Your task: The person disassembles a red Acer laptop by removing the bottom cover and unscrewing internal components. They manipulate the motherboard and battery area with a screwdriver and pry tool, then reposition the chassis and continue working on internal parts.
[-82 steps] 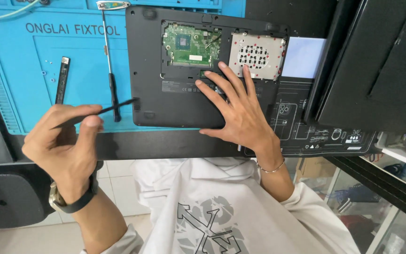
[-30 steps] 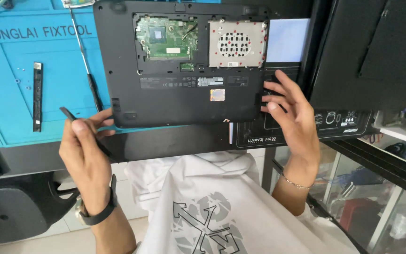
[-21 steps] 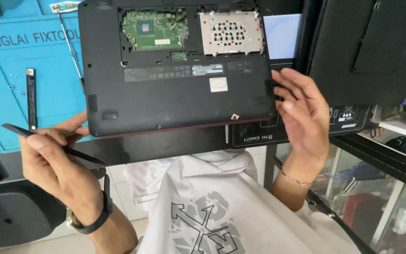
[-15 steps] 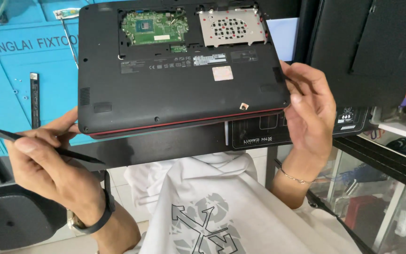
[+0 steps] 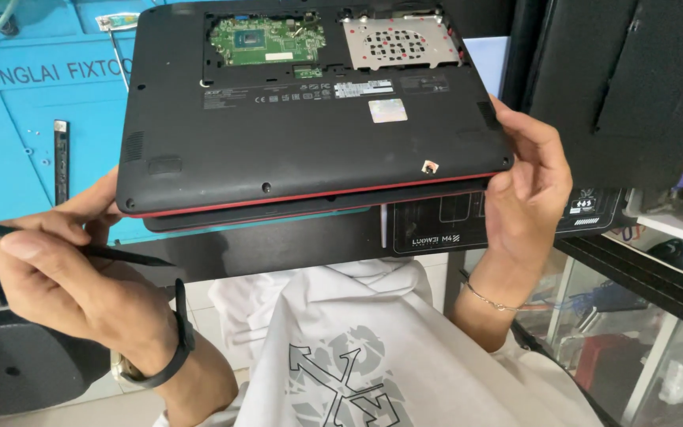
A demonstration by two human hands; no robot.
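Mat (image 5: 33, 150): laptop (image 5: 310, 150) lifted higher.

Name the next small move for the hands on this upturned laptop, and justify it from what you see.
Probably slide the thin black tool in the left hand into the red seam at the near left corner: the right hand grips the laptop at its right edge, and the tip lies just below that seam.

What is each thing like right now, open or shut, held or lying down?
Laptop: upside down, bottom panel off, green board showing, front edge lifted.
Left hand: holding the thin black pry tool, touching the laptop's left corner.
Right hand: gripping the laptop's right corner.
Black bar: lying flat on the blue mat.
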